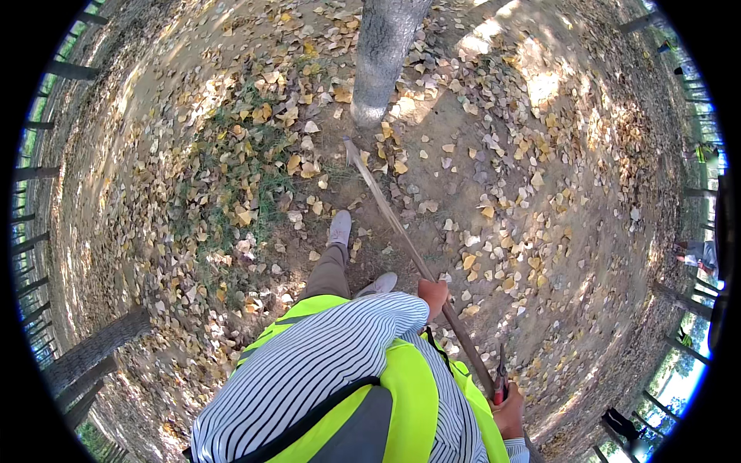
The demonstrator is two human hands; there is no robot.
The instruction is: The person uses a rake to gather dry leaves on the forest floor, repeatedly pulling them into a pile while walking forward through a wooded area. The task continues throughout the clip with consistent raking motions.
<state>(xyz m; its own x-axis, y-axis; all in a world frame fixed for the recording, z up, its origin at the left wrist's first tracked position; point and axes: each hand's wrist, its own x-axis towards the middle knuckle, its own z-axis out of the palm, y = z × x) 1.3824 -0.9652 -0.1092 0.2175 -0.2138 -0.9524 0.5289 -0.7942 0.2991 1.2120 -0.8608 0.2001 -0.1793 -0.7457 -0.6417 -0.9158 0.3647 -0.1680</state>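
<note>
My left hand is closed around a long wooden pole. It slants from lower right up to the ground near the base of a tree trunk. The pole's far end looks narrow, and I cannot tell whether a tool head is fixed there. Farther down the pole, my right hand grips a pair of red-handled pruning shears, their dark blades pointing up the picture. That hand lies against the pole; whether it also grips it is unclear.
Fallen yellow and brown leaves cover the bare soil, with green grass at left. My shoe stands beside the pole. A leaning trunk is at lower left. People, including one in dark clothes, are far off at right.
</note>
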